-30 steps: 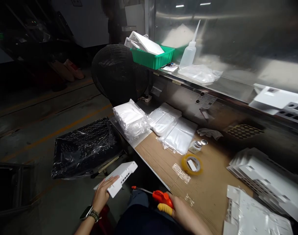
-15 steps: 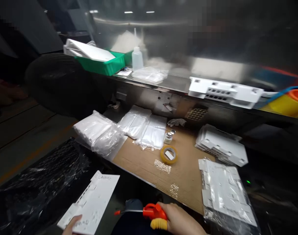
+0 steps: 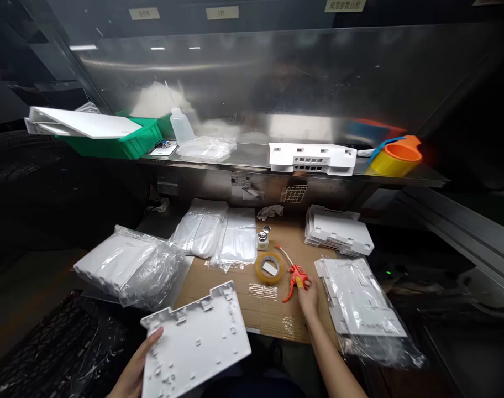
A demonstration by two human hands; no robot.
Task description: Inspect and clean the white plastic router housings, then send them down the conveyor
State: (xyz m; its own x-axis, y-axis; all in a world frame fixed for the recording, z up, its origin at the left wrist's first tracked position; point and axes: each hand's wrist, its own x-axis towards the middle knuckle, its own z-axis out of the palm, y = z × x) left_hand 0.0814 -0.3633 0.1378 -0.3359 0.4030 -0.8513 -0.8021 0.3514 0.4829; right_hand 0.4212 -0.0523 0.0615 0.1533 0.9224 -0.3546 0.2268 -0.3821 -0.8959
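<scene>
My left hand (image 3: 138, 365) grips the edge of a white plastic panel (image 3: 198, 342), tilted over the near edge of the bench, its clips and small posts facing me. On the cardboard, my right hand (image 3: 308, 296) is closed around a red air blow gun (image 3: 298, 273), whose thin nozzle points up and left. A yellow finger cover shows on that hand. A roll of tape (image 3: 258, 272) lies just left of the blow gun. Behind the tape stands a small white bottle with a metal top (image 3: 262, 239).
Bagged white panels lie at left (image 3: 115, 260) and right (image 3: 360, 298). Stacked white panels (image 3: 339, 229) and flat clear bags (image 3: 239, 237) sit farther back. The shelf bears a green bin (image 3: 111, 146), a squeeze bottle (image 3: 181, 127) and a yellow-orange tape roll (image 3: 395, 160).
My right hand has moved the blow gun forward onto the cardboard beside the tape. My left hand has brought the white panel rightward and turned it. The view has swung right.
</scene>
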